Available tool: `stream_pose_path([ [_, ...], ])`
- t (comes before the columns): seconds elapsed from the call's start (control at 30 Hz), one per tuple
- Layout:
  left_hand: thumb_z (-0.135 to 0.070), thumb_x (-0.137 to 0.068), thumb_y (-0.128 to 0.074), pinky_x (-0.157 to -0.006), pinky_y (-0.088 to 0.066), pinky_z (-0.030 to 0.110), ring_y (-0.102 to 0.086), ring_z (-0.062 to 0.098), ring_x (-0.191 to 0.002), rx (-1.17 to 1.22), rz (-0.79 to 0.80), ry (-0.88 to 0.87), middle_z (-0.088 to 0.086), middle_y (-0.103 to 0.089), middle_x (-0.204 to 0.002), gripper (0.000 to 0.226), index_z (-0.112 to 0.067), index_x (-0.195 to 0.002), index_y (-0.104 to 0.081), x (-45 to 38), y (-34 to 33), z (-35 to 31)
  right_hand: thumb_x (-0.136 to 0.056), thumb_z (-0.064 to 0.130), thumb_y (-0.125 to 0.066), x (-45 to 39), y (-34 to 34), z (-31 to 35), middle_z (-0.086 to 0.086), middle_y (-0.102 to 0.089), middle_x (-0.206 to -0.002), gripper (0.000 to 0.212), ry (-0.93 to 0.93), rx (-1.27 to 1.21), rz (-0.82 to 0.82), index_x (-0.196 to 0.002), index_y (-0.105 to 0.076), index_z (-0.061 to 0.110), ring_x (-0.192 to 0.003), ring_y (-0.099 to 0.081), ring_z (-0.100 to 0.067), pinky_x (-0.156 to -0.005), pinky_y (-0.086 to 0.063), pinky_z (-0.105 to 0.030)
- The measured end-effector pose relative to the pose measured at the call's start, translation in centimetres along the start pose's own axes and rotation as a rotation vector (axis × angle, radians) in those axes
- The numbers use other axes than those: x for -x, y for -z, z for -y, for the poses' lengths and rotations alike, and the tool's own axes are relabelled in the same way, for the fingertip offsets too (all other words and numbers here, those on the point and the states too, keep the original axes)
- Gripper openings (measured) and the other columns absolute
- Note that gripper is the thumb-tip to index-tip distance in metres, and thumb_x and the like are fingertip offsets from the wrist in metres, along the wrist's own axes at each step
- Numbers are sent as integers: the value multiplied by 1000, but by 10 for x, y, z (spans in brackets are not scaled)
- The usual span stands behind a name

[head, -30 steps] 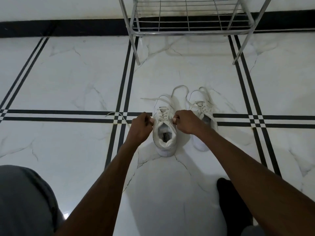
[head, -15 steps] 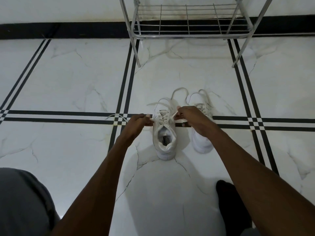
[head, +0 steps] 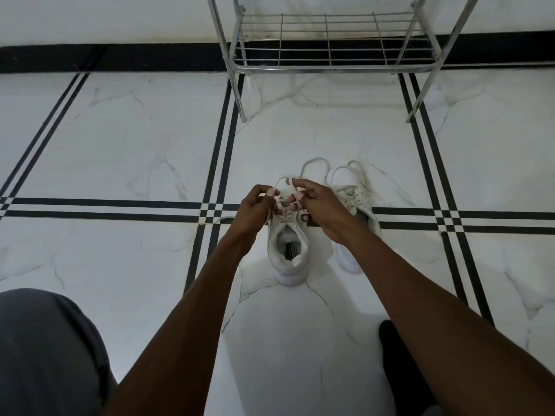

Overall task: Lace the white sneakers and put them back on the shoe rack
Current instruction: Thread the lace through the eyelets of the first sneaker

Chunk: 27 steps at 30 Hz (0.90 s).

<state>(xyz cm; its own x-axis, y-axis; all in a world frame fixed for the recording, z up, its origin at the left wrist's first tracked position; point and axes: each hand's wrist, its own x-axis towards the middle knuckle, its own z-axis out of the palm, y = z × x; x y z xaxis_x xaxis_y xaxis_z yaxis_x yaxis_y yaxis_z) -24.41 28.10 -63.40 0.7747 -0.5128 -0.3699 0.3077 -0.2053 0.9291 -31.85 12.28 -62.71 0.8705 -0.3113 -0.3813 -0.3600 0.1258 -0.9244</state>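
Note:
Two white sneakers stand side by side on the marble floor, toes pointing away from me. Over the tongue of the left sneaker (head: 289,256), my left hand (head: 255,210) and my right hand (head: 318,207) meet, each pinching a strand of its white lace (head: 295,198). A loop of that lace (head: 315,163) lies on the floor beyond the toe. The right sneaker (head: 357,211) is partly hidden behind my right wrist, with its laces loose on top. The metal shoe rack (head: 330,66) stands against the wall further ahead, its bottom wire shelf bare.
The floor is white marble with black double stripes (head: 220,139). A black skirting (head: 120,57) runs along the wall. My grey-clad knee (head: 45,349) fills the lower left. A dark shape (head: 399,355), partly hidden by my right arm, sits at the lower right.
Both hands moved from the sides of the left sneaker's opening forward and together over its tongue, pulling the lace strands inward and up.

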Motion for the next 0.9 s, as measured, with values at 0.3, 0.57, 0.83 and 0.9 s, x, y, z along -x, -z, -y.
stream_pose_path([
  [0.3, -19, -110, -45, -82, -56, 32, -64, 15, -85, -199, 52, -95, 6, -66, -95, 26, -20, -132, -58, 2, -1, -1, -97, 9, -54, -5, 3, -5, 3, -79, -94, 33, -31, 126, -27, -124, -48, 26, -81, -63, -16, -68, -47, -38],
  [0.57, -4, -108, -42, -78, -58, 25, -65, 19, -83, -343, 50, -232, 13, -68, -90, 29, -12, -131, -56, 3, -3, -3, -77, 20, -76, -5, -2, 4, -4, -80, -87, 22, -153, 28, -116, -98, -73, 14, -76, -70, -14, -68, -52, -33],
  [0.83, -5, -105, -45, -66, -51, 16, -69, 9, -73, -503, 16, -311, 8, -72, -88, 25, -15, -124, -57, 3, -12, -4, -84, 12, -69, 0, -2, 6, -7, -76, -82, 18, -94, 138, -25, -90, -81, 25, -57, -55, -6, -66, -47, -30],
  [0.9, -2, -103, -46, -64, -52, 21, -69, 23, -77, -524, 2, -322, 15, -72, -88, 27, -15, -124, -57, 2, -13, -3, -91, 8, -62, 0, -2, 9, -6, -71, -79, 21, -107, 117, 64, -98, -80, 18, -58, -52, -7, -63, -44, -23],
])
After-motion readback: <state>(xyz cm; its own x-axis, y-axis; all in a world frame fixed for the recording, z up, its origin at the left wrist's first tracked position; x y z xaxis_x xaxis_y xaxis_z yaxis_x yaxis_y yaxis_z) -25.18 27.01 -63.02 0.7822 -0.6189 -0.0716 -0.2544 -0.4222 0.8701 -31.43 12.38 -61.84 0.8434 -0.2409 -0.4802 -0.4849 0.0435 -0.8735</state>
